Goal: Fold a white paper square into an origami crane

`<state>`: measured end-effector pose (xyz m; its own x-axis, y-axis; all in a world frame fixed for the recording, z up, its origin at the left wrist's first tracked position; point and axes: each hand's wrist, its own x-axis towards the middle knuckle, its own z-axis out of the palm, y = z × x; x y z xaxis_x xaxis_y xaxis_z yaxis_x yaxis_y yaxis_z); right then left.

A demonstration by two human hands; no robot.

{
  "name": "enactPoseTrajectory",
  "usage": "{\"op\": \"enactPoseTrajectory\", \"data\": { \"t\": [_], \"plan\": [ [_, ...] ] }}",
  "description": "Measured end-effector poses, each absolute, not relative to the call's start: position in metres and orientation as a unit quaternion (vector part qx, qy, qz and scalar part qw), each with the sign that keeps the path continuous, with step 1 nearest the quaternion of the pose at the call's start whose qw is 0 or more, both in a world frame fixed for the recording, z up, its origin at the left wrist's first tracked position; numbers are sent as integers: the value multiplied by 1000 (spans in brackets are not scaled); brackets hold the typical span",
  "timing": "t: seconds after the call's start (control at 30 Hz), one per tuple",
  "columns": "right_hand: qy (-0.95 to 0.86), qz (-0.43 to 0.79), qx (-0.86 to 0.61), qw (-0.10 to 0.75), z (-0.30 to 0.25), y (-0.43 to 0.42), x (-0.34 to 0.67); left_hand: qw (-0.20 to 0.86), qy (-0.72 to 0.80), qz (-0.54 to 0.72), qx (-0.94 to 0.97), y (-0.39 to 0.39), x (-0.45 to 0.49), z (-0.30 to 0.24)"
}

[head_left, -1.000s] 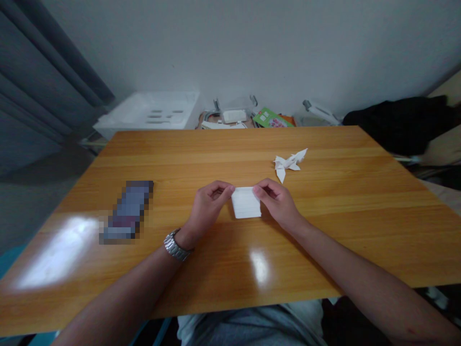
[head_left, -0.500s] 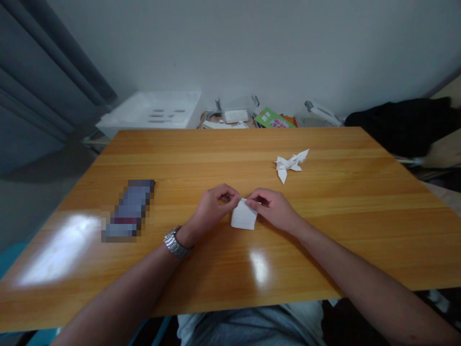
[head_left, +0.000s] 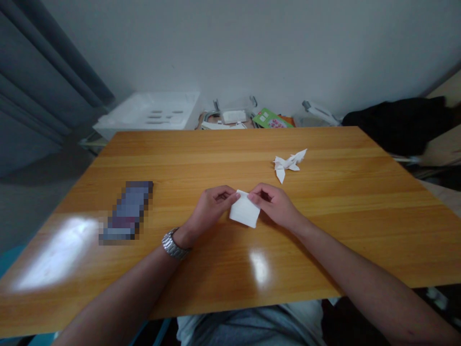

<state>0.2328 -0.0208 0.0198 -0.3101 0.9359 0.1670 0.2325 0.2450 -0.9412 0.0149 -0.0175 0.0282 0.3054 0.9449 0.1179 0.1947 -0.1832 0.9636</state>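
Note:
A small white square of paper (head_left: 245,210) is held up between my two hands, tilted toward me over the middle of the table. My left hand (head_left: 216,204), with a metal watch on its wrist, pinches the upper left edge between thumb and fingers. At the upper right edge my right hand (head_left: 272,202) has its thumb on the front, the fingers behind. The fingertips behind the sheet are hidden. Beyond my right hand lies a folded white paper figure (head_left: 288,164) with pointed, wing-like parts.
On the left of the wooden table (head_left: 201,278) lies a pixelated, phone-like dark object (head_left: 129,209). Past the far edge stand a white foam box (head_left: 144,110), a green booklet (head_left: 271,118) and clutter. Black cloth (head_left: 396,125) is heaped at the far right.
The paper has tipped so that more of its face shows, and its top edge sits higher. My right hand has shifted slightly up and its thumb has moved along the edge.

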Motion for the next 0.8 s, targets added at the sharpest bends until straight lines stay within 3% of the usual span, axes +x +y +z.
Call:
{"op": "enactPoseTrajectory", "data": {
  "t": [0.2,0.47,0.8],
  "plan": [
    [-690,437,-428,387,21,-23,233,465,422,387,675,-19,14,26],
    [-700,433,-431,371,23,-25,229,335,492,360,718,-21,18,23],
    [-688,441,-437,376,20,-25,226,296,493,345,742,-24,19,23]
  ]
}}
